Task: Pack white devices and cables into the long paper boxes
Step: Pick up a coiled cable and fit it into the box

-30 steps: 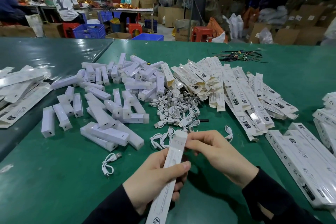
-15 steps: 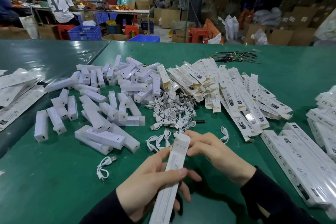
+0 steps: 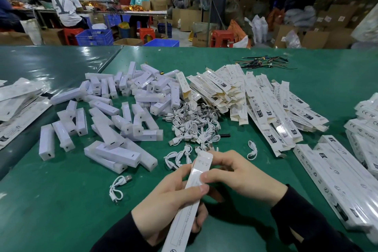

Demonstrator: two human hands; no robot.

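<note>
A long white paper box (image 3: pixel 189 198) slants up from the bottom of the view, gripped at its middle by my left hand (image 3: pixel 167 204). My right hand (image 3: pixel 241 176) pinches the box near its top, thumb on the front face, fingers curled behind the top flap. Beyond the hands lies a heap of white devices (image 3: pixel 122 108) on the green table (image 3: pixel 61 200). A tangle of short white cables (image 3: pixel 192 125) sits in the middle. Flat empty paper boxes (image 3: pixel 255 100) are piled to the right of the cables.
Filled long boxes (image 3: pixel 337 176) lie in rows at the right edge, more flat packaging (image 3: pixel 18 104) at the left. A loose cable (image 3: pixel 118 187) lies left of my left hand. Thin dark wires (image 3: pixel 263 61) lie at the table's far side. People sit at tables behind.
My right hand has shifted down the box's top end and its thumb now presses on the front face. The box's top flap has been folded shut. The view has dipped slightly.
</note>
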